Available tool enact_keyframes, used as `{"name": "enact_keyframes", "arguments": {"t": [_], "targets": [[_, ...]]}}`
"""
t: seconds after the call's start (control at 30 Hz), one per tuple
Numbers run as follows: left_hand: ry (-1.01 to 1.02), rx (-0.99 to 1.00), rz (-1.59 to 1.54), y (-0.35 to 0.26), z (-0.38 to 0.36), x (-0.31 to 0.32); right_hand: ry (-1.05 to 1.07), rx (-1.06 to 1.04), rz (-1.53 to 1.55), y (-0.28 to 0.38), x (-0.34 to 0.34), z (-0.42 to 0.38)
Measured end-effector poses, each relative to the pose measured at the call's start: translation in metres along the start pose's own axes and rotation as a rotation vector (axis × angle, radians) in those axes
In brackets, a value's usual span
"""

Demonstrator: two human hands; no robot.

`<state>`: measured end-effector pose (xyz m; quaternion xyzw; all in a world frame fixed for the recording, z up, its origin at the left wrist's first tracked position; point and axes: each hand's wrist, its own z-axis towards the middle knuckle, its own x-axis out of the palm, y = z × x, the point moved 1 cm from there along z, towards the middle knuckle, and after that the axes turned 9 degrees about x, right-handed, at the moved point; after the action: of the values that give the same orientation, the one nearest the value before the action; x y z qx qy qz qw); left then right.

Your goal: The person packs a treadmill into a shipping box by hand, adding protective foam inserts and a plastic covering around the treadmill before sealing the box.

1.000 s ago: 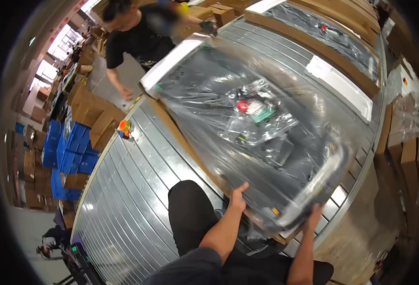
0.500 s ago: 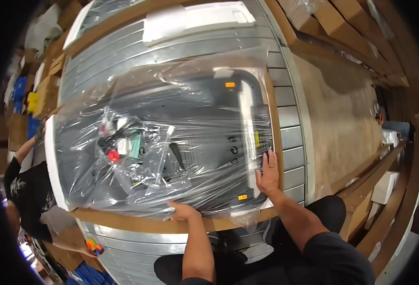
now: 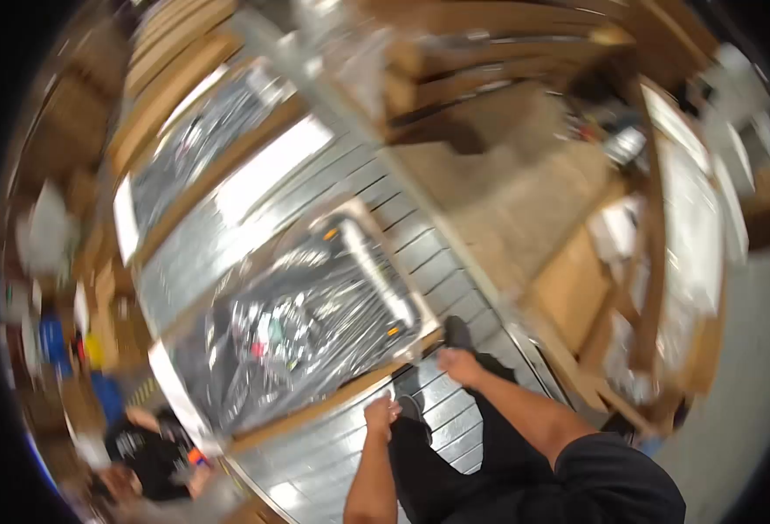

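Left hand [image 3: 382, 410] fisted, right hand [image 3: 460, 365] loosely open, both empty beside the plastic-wrapped panel [image 3: 306, 319]; labels unreadable.

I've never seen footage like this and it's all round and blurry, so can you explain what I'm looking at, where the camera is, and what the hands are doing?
The camera sits on a person's head and looks down through a very wide lens, so everything curves; here the picture is also smeared by motion. The two bare arms at the bottom are that person's own. The left hand and right hand are at the near edge of a large dark item wrapped in clear plastic, which lies in a shallow cardboard tray on a metal roller conveyor. Whether the hands grip anything is too blurred to tell. A second wrapped item lies farther along. Another person in a black shirt stands at the lower left.
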<state>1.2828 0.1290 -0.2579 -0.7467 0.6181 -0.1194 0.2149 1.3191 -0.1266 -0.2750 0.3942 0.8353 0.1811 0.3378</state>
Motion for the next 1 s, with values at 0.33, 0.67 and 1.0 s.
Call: {"name": "enact_keyframes", "arguments": {"t": [0.33,0.67,1.0], "targets": [[0.687,0.492,0.909,-0.077,-0.197,0.133,-1.131,0.542,0.420,-0.181,-0.120,-0.428],[0.761,1.024,1.306,0.059,-0.359,0.388,-1.309,0.630,-0.121,-0.447,-0.322,-0.611],[0.802,1.766,1.969,0.229,-0.448,0.755,-0.909,0.496,-0.181,-0.612,-0.382,-0.569]]}}
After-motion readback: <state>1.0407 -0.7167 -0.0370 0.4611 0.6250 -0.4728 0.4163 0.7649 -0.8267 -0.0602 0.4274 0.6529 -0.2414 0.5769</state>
